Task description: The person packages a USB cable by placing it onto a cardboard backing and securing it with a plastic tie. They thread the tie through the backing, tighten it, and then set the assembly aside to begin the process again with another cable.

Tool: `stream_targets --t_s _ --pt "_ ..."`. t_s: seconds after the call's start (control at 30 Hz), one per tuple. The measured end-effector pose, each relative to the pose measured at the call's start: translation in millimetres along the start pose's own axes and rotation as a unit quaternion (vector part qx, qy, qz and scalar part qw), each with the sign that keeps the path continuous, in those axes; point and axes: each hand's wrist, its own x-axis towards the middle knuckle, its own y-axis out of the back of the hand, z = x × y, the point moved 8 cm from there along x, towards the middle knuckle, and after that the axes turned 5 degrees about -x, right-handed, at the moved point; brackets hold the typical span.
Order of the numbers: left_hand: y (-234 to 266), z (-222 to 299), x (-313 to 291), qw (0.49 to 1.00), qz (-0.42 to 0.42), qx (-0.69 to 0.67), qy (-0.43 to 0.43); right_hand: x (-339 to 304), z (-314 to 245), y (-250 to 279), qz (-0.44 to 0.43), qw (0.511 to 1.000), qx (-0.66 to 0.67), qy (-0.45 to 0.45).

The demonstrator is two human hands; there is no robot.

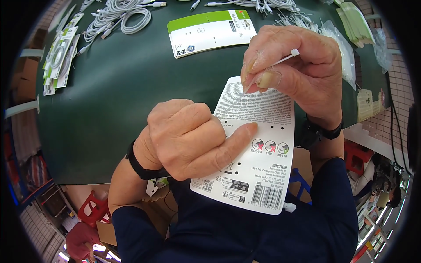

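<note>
A white cable tie (284, 59) is pinched above a printed packaging card (274, 175).

The right hand (296, 72) pinches the tie between thumb and forefinger, its tail slanting toward the left hand (188, 140), which holds the card in front of the person's torso, fingers curled, tips hidden, thumb laid across the printed face. A white plug (289, 207) pokes out past the card's lower right corner. On the bench (109, 131), a clear plastic bag (346, 55) at the right contains white cable ties. The held card bears dense small print, round device icons marked red or green, a square code and a barcode; a green-and-white card stack (212, 33) beyond carries a cable-type title. Coiled white cables (136, 22) lie at the far left.
</note>
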Motion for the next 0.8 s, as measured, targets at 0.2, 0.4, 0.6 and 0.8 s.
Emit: stream_targets --t_s 0.2,0.4,0.6,0.8 --pt "-1 -1 -1 1.000 -0.003 0.000 0.000 -3 6 -4 0.036 0.997 0.032 -0.052" --pt "-2 0 -2 1.000 0.007 0.000 0.009 -3 6 -10 -0.032 0.997 -0.033 -0.059" --pt "-3 0 -3 1.000 0.019 0.000 0.009 -3 8 -23 -0.129 0.988 -0.026 -0.081" --pt "-5 -6 -1 1.000 -0.005 -0.005 0.029 -3 11 -20 -0.124 0.988 -0.041 -0.082"
